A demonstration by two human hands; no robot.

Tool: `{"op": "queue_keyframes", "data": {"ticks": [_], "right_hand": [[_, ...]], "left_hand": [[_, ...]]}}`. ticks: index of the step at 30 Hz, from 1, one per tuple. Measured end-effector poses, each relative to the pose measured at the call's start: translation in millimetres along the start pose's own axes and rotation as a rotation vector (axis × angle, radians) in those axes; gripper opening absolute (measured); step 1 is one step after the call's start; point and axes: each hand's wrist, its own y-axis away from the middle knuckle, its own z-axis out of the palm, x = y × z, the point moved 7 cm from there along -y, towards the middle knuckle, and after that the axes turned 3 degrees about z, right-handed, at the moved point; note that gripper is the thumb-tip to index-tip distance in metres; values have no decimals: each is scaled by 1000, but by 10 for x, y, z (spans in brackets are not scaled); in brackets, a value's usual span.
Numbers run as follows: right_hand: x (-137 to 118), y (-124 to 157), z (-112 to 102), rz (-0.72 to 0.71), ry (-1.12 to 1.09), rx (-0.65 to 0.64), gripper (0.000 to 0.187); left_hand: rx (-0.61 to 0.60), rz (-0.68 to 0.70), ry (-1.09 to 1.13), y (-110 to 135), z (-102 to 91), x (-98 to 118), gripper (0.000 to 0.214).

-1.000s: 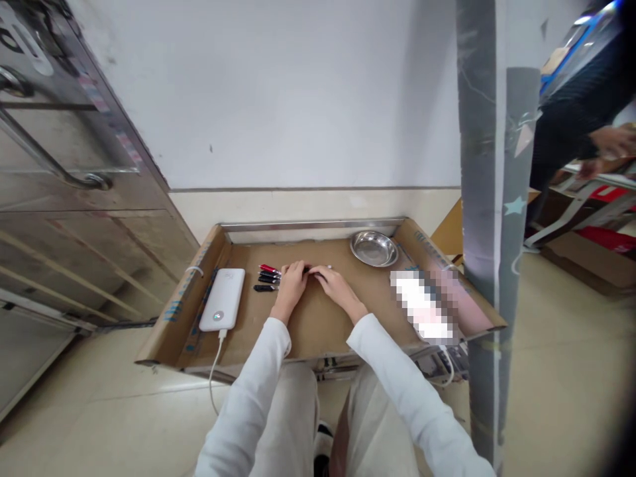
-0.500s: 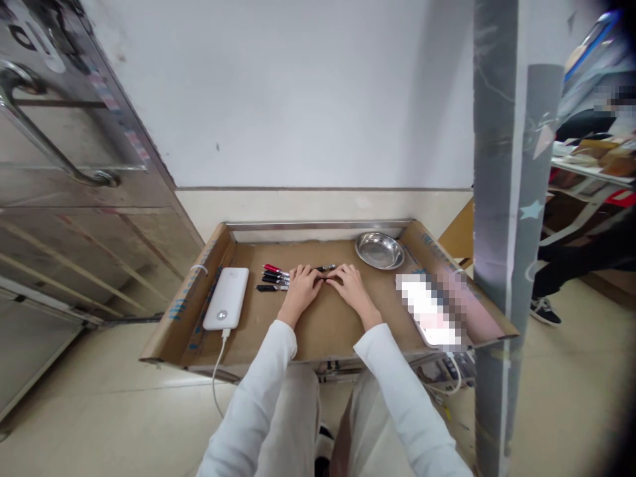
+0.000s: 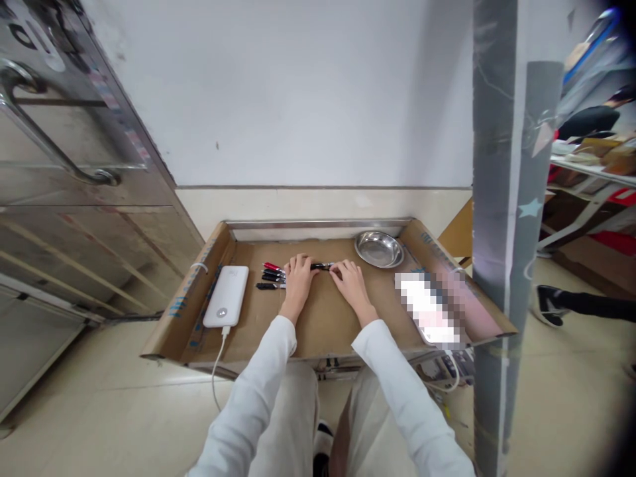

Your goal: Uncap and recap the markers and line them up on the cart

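Note:
A black pen (image 3: 322,266) lies crosswise between my hands, low over the cardboard surface. My left hand (image 3: 299,281) is closed at its left end, with the fingertips hiding that part. At the other end my right hand (image 3: 351,281) pinches the pen between thumb and fingers. Left of my left hand several pens lie side by side: a red pen (image 3: 271,267) at the top and a black pen (image 3: 267,286) at the bottom. Their right ends are hidden behind my left hand.
A round metal dish (image 3: 379,250) sits at the back right of the cardboard-lined tray (image 3: 328,334). A white power bank (image 3: 226,297) with a cable lies left, a phone (image 3: 428,310) right. A grey column (image 3: 497,199) stands beside the tray; another person's leg (image 3: 586,303) shows beyond.
My hands have moved slightly apart, so more of the black pen shows between them. In the background a person's foot and leg have shifted.

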Motion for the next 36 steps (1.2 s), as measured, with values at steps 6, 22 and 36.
{"op": "queue_keyframes", "data": {"ticks": [6,22,36], "right_hand": [[-19,0,5,12,-5,-9,20],[2,105,-54,67,-250,38,21],[-49,96,148,280,-981,-128,32]], "left_hand": [[-17,-27,-36,-25,23,-16,17],[142,-363,-134,859,-639,-242,23],[7,-13,571,295,-45,221,18]]}}
